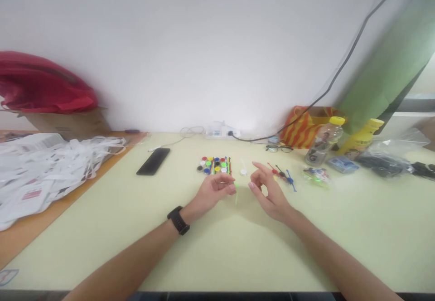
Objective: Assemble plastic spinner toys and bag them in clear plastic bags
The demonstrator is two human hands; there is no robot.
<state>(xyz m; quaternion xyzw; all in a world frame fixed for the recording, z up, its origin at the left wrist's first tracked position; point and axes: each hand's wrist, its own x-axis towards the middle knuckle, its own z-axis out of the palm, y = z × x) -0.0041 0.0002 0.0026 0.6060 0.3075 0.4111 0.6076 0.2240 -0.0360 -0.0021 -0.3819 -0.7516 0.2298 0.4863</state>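
My left hand [215, 190] rests on the pale table, fingers curled and pinched on a thin green stick [236, 192] that points down from the fingertips. A black watch [178, 220] is on that wrist. My right hand [267, 187] hovers just right of it, fingers bent and apart, holding nothing I can see. Behind the hands lies a cluster of small coloured caps and sticks [215, 165]. A small white cap [243, 171] sits between cluster and right hand. Red, black and blue sticks [283, 176] lie to the right of my right hand.
A black phone [153, 161] lies at the back left. White tags and straps [44, 169] pile at the left. Two bottles [324, 146], glasses [279, 148], a striped bag [302, 126], a power strip [219, 132] and plastic bags [390, 158] line the back right.
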